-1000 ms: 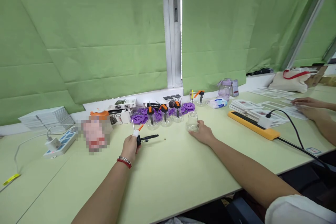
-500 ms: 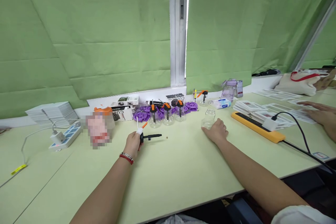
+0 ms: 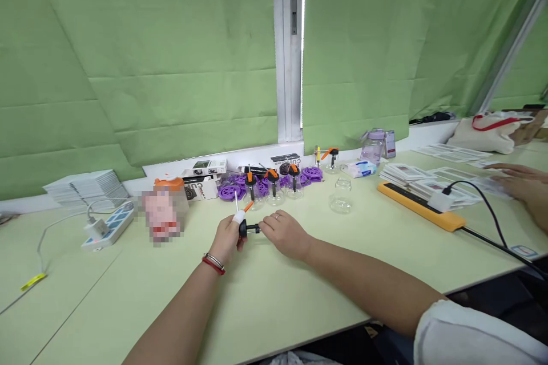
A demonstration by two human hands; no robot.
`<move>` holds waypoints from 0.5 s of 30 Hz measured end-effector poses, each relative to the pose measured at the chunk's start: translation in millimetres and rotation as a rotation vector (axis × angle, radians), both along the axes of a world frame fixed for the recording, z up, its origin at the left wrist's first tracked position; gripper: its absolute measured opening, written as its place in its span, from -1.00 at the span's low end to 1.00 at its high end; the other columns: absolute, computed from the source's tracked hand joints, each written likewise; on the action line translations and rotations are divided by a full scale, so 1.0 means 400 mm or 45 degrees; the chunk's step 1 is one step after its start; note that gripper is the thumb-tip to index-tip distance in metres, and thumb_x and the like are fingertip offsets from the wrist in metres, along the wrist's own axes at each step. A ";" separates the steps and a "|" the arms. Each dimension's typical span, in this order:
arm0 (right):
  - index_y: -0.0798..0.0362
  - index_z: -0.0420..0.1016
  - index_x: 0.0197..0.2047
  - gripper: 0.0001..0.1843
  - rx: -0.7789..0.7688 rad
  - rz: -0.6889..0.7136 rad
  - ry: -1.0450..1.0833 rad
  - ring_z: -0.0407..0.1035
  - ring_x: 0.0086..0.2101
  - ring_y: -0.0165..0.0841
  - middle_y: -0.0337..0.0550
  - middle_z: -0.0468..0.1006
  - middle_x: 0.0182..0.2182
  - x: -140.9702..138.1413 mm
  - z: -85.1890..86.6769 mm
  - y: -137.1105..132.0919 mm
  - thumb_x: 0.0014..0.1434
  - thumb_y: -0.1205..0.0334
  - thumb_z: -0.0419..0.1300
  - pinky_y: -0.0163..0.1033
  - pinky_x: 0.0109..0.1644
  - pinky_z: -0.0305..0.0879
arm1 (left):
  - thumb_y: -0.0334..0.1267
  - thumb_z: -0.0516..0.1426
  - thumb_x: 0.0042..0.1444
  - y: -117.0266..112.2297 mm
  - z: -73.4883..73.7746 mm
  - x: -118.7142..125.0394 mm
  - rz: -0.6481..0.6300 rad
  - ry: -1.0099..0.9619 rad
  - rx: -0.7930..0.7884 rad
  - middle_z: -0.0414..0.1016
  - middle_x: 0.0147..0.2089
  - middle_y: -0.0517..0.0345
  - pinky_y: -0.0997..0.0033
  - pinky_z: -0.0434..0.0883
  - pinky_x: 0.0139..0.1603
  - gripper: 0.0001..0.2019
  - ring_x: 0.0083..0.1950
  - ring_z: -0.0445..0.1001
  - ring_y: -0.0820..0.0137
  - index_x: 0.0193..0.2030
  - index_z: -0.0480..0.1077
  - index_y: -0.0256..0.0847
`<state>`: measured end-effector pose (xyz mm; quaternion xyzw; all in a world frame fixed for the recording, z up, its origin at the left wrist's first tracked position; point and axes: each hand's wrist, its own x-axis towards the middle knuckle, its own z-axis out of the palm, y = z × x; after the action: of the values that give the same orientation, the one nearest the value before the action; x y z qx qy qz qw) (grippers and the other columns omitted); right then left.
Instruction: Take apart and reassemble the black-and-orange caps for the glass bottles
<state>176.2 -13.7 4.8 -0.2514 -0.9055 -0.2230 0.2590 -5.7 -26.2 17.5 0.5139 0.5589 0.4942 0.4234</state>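
Note:
My left hand (image 3: pixel 229 237) grips a small black pump sprayer head (image 3: pixel 247 226) with an orange trigger and a thin white tube, held just above the pale green table (image 3: pixel 274 285). My right hand (image 3: pixel 286 232) lies beside it, fingers curled over the sprayer's black nozzle end. An uncapped clear glass bottle (image 3: pixel 341 195) stands alone to the right, apart from both hands. Behind my hands stand three clear bottles with black and orange sprayer heads (image 3: pixel 273 185).
Purple round parts (image 3: pixel 231 189) and small boxes (image 3: pixel 204 178) line the window sill. A white power strip (image 3: pixel 105 227) lies left, a yellow power strip (image 3: pixel 422 205) with a black cable right. Another person's hands (image 3: pixel 516 179) rest on cards at far right.
My right hand let go of the clear bottle and moved left to the sprayer head in my left hand. The bottle stays standing where it was set.

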 end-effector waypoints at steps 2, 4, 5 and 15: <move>0.17 0.43 -0.15 -0.69 -0.045 -0.004 0.146 0.31 -0.28 -0.27 0.04 0.47 -0.28 -0.011 0.024 0.006 0.23 0.51 -0.11 -0.16 -0.16 0.23 | 0.10 -0.06 0.12 -0.003 0.002 -0.005 0.007 0.006 0.108 0.25 -0.67 0.26 0.49 0.15 -0.73 -0.62 -0.70 0.21 0.47 -0.47 0.20 -0.19; 0.17 0.42 -0.12 -0.69 -0.151 0.036 0.357 0.30 -0.22 -0.26 0.06 0.46 -0.22 -0.008 0.054 0.006 0.21 0.52 -0.09 -0.17 -0.13 0.24 | 0.08 -0.10 0.16 -0.007 0.007 -0.015 0.112 0.104 0.312 0.31 -0.59 0.24 0.46 0.25 -0.63 -0.62 -0.63 0.28 0.45 -0.35 0.26 -0.21; 0.15 0.42 -0.11 -0.70 -0.242 0.059 0.467 0.30 -0.21 -0.27 0.05 0.46 -0.20 -0.004 0.070 0.004 0.21 0.51 -0.08 -0.17 -0.11 0.24 | 0.06 -0.09 0.17 -0.010 0.011 -0.019 0.190 0.195 0.440 0.37 -0.50 0.20 0.43 0.31 -0.54 -0.63 -0.55 0.34 0.43 -0.25 0.28 -0.22; 0.16 0.49 -0.34 -0.72 -1.627 -0.249 1.164 0.08 -0.62 -0.49 -0.26 0.37 -0.58 0.013 0.022 0.034 0.21 0.26 -0.02 -0.36 -0.51 0.03 | -0.05 0.12 0.04 -0.019 -0.002 0.024 -0.224 0.277 0.283 0.39 -0.29 0.14 0.37 0.38 -0.32 -0.55 -0.36 0.36 0.41 0.03 0.27 -0.24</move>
<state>181.3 0.1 13.6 -0.4966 -0.6358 0.4440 0.3899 3.9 -33.6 16.9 0.6550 0.4961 0.4554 0.3427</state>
